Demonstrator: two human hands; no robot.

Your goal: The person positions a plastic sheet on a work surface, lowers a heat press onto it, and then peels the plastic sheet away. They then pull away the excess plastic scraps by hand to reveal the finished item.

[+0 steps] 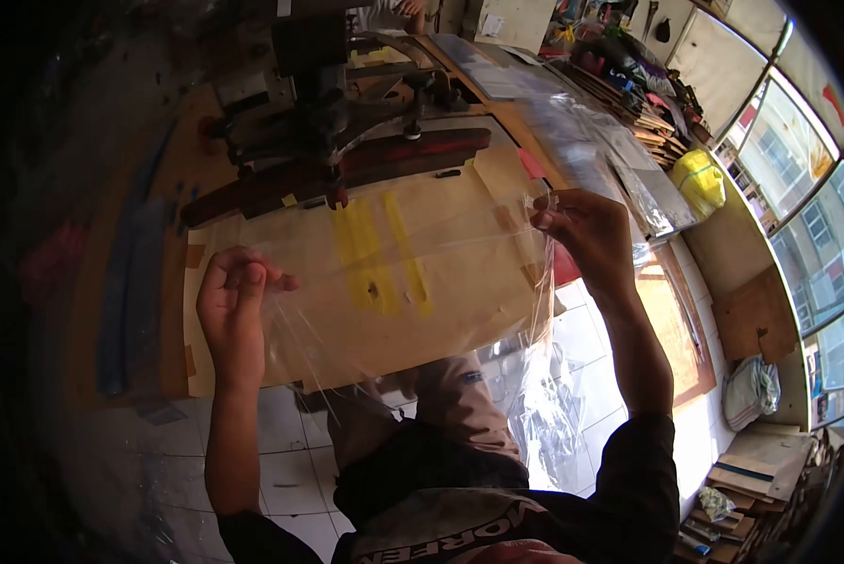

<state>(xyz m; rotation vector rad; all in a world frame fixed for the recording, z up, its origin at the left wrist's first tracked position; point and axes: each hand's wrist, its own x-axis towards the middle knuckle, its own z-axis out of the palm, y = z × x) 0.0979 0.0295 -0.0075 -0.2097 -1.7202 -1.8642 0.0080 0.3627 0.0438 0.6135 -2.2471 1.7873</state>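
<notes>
A sheet of clear plastic film (pixel 422 235) is stretched between my two hands, over the near part of a work surface. My left hand (pixel 239 301) pinches one upper corner, thumb against fingers. At the other end my right hand (pixel 577 230) grips the opposite corner, higher up and farther right. The film hangs down in shiny folds past the table edge, in front of my legs. Beneath it lies a tan board (pixel 290 348) with yellow tape strips (pixel 366 254) across its middle and brown tape at its edges.
A dark machine with a long sealing-type bar (pixel 337 179) stands at the back of the board. More clear plastic sheets (pixel 582 141) lie along the right side. A yellow bag (pixel 697 183) sits by the windows, and stacked boards (pixel 746 479) stand low at right. Another person's hand (pixel 408 7) shows at the top.
</notes>
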